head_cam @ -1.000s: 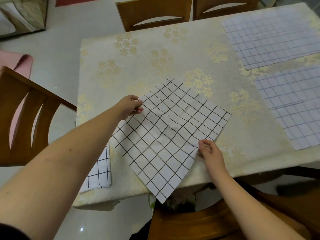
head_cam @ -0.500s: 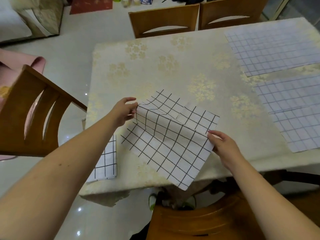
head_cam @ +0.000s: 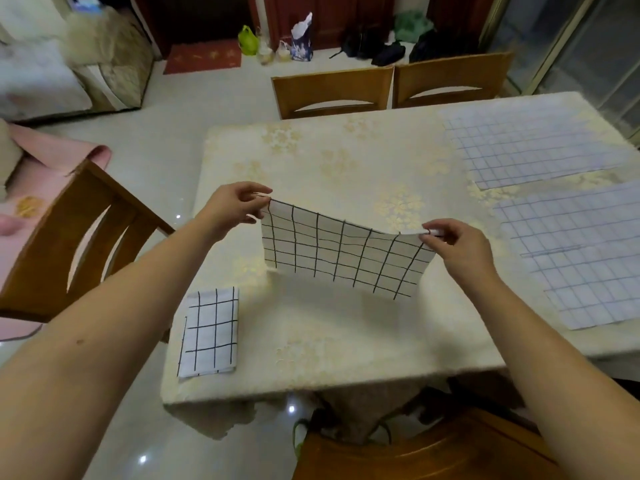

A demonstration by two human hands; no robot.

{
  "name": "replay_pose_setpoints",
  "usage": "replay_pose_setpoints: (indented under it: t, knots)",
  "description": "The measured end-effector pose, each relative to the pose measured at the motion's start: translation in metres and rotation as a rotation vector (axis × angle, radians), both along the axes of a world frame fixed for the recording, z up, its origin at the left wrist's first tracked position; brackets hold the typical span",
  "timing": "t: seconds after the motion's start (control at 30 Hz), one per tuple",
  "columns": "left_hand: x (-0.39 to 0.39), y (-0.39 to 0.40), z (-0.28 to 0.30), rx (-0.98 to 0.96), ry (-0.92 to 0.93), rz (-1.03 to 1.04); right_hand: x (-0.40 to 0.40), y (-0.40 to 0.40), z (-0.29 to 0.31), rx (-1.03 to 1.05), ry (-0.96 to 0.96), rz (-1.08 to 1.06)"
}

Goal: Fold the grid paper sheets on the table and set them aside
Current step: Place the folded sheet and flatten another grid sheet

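Observation:
A white sheet with a bold black grid [head_cam: 343, 256] hangs doubled over above the middle of the table [head_cam: 346, 334], its lower edge just over the cloth. My left hand [head_cam: 235, 209] pinches its upper left corner. At the upper right corner my right hand [head_cam: 457, 244] pinches the paper between thumb and fingers. A folded black-grid sheet [head_cam: 209, 332] lies flat near the table's front left corner. Two unfolded sheets with a fine blue grid lie on the right: one at the back [head_cam: 533, 147], one nearer the front edge [head_cam: 585, 254].
A cream floral cloth covers the table. Wooden chairs stand at the left [head_cam: 69, 244], at the far side [head_cam: 332, 93] and right below me [head_cam: 433, 452]. Bags and a red mat [head_cam: 202, 57] sit on the floor by the far wall.
The sheet lay spread on the table with a hand at each side corner. Both hands have since lifted it, doubled over, and now hold it hanging by its top corners. The camera has tilted up.

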State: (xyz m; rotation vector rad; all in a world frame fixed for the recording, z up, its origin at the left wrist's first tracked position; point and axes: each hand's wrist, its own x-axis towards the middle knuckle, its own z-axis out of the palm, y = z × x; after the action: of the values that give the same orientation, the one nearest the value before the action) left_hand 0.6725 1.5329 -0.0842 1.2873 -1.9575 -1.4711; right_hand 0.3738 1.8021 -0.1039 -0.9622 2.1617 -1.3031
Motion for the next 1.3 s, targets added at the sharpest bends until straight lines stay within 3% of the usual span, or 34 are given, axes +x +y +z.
replay_pose_setpoints:
  t: [0.13, 0.27, 0.4, 0.5, 0.6, 0.77, 1.0, 1.17, 1.3]
  knots:
    - [0.006, -0.004, 0.019, -0.136, -0.053, -0.056, -0.013, -0.005, 0.012, 0.011, 0.281, 0.003]
    - [0.007, -0.002, 0.03, -0.308, -0.132, -0.063, -0.021, -0.007, 0.016, 0.02, 0.399, -0.031]
    - [0.001, -0.003, 0.038, -0.613, -0.233, 0.01, -0.025, -0.016, 0.025, -0.023, 0.377, 0.02]
    - [0.0, -0.004, 0.043, -0.651, -0.109, 0.05, -0.024, -0.02, 0.035, -0.091, 0.288, -0.004]
    - [0.003, 0.006, 0.045, -0.611, 0.026, 0.11, -0.018, -0.015, 0.044, -0.143, 0.156, -0.038]
    - [0.025, 0.036, 0.033, -0.592, 0.09, 0.079, 0.001, 0.012, 0.03, -0.216, 0.069, -0.017]
    - [0.067, 0.112, -0.064, -0.511, -0.082, 0.017, 0.036, 0.078, -0.057, -0.013, 0.146, 0.078]
    - [0.077, 0.162, -0.125, -0.2, -0.211, 0.016, 0.057, 0.112, -0.115, 0.277, 0.052, 0.173]
    - [0.073, 0.185, -0.148, 0.069, -0.142, 0.232, 0.066, 0.124, -0.132, 0.407, -0.011, 0.214]
